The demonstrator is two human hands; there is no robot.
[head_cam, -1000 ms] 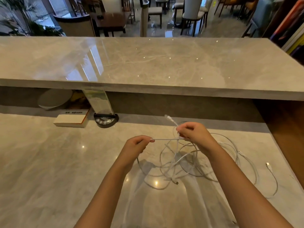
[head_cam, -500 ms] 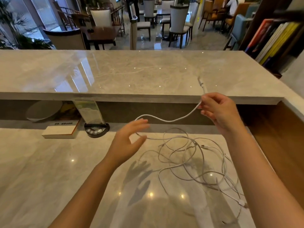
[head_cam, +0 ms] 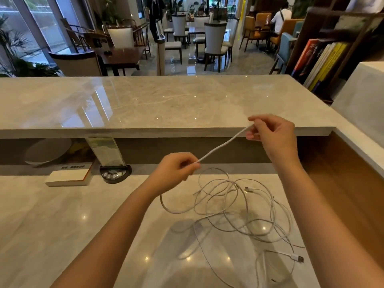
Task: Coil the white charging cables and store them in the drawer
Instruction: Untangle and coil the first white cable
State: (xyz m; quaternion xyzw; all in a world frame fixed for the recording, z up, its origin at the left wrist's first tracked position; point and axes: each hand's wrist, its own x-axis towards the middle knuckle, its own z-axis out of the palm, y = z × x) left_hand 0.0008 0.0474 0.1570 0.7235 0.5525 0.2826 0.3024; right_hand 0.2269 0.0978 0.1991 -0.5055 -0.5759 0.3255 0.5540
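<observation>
Holding one white cable [head_cam: 223,145] tight between my left hand [head_cam: 176,169] and right hand [head_cam: 272,135], both pinched closed on it, I straighten it for coiling; the other cables [head_cam: 239,206] lie tangled on the counter [head_cam: 52,215].

The desk [head_cam: 52,225] is free at 9 o'clock and at 7 o'clock. At 4 o'clock the loose white cables [head_cam: 239,208] cover it. At 10 o'clock a book [head_cam: 68,177] and a black stand [head_cam: 115,173] block the back edge. The raised counter [head_cam: 145,104] closes 12 o'clock; a wooden wall [head_cam: 342,183] closes 3 o'clock.
</observation>
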